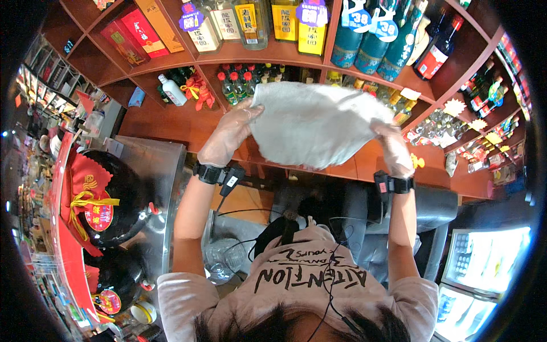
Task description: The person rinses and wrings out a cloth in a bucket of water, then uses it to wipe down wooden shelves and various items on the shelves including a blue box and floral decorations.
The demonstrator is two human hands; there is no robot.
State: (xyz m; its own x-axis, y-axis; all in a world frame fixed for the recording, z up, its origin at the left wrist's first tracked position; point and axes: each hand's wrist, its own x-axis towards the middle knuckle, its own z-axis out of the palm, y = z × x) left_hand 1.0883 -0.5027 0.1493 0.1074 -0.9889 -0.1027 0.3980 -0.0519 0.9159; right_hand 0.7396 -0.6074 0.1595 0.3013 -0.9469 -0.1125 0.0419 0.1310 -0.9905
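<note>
A pale grey-white cloth [316, 124] is spread in the air between my two hands, in front of the wooden shelving. My left hand [230, 132], in a thin clear glove, pinches its upper left corner between thumb and fingers. On the other side my right hand [391, 143], gloved as well and somewhat blurred, grips the cloth's right edge. The lower edge hangs loose and uneven above the brown wooden counter [363, 168]. Behind the cloth, part of the lower shelf and its bottles is hidden.
Liquor bottles [252, 25] and blue-green bottles [367, 38] fill the shelves ahead. Large black jars [128, 192] with red cloth stand on a metal surface at left. A black leather chair [431, 209] is below right, near a lit fridge [483, 260]. Cables [239, 211] hang by my body.
</note>
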